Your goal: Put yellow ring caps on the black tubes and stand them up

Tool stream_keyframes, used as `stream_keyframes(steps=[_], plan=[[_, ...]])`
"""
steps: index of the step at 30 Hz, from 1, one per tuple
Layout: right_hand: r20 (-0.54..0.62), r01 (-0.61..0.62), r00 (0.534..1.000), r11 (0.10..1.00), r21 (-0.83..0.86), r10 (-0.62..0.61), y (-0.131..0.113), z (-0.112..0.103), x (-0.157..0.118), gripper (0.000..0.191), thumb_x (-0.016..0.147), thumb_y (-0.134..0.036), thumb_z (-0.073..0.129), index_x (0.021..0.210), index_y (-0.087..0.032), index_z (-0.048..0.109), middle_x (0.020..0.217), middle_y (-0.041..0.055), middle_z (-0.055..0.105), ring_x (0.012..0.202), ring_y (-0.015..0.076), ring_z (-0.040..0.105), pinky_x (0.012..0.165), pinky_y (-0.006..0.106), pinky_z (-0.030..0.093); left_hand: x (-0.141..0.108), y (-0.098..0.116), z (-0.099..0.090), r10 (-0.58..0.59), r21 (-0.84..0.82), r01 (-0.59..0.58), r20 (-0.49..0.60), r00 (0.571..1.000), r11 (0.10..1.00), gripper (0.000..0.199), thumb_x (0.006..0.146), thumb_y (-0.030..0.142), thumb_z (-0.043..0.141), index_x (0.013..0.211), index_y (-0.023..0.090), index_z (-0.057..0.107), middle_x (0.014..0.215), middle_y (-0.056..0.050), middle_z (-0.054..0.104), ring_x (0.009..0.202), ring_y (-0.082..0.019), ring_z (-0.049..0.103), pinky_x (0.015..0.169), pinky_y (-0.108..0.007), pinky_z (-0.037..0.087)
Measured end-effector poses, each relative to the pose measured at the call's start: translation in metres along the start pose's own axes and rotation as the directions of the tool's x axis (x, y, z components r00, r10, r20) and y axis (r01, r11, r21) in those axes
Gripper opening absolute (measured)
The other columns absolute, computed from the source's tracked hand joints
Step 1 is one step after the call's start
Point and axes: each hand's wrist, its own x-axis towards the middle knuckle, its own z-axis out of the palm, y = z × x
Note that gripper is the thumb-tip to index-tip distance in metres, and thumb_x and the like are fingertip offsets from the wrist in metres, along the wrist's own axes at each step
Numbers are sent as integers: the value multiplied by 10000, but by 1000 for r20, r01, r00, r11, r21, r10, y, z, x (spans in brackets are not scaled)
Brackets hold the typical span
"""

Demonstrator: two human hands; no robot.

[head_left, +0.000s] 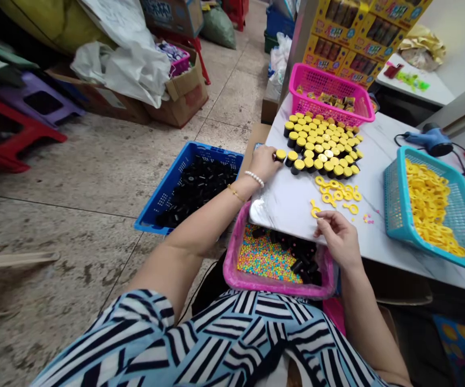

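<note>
My left hand (265, 163) closes its fingers round a small black container with a yellow cap (281, 155), at the left edge of a dense group of similar yellow-capped containers (325, 141) standing on the table. My right hand (340, 236) is by the table's front edge, with thumb and fingertips pinching a yellow ring piece with a short stem (315, 210). Just beyond it lies a loose pile of yellow ring pieces (335, 190). Below the table edge, a pink basin (236, 277) holds small multicoloured beads (267, 258) and black containers (307, 266).
A turquoise basket (396, 199) of yellow rings stands on the right of the white table (284, 207). Behind it lies a blue heat gun (431, 141). A pink basket (331, 80) sits at the back. On the floor at left, a blue crate (158, 196) contains black parts.
</note>
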Motion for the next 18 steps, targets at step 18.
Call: stream_keyframes(steps=[18], plan=[[-26, -42, 999, 994, -105, 40, 9, -5, -41, 236, 935, -404, 710, 1099, -235, 728, 751, 9, 680, 644, 161, 651, 619, 310, 537, -252, -32, 22, 241, -19, -242, 217, 946, 970, 347, 917, 285, 693, 1234, 148, 664, 1126, -141, 694, 1021, -259, 648, 940, -420, 555]])
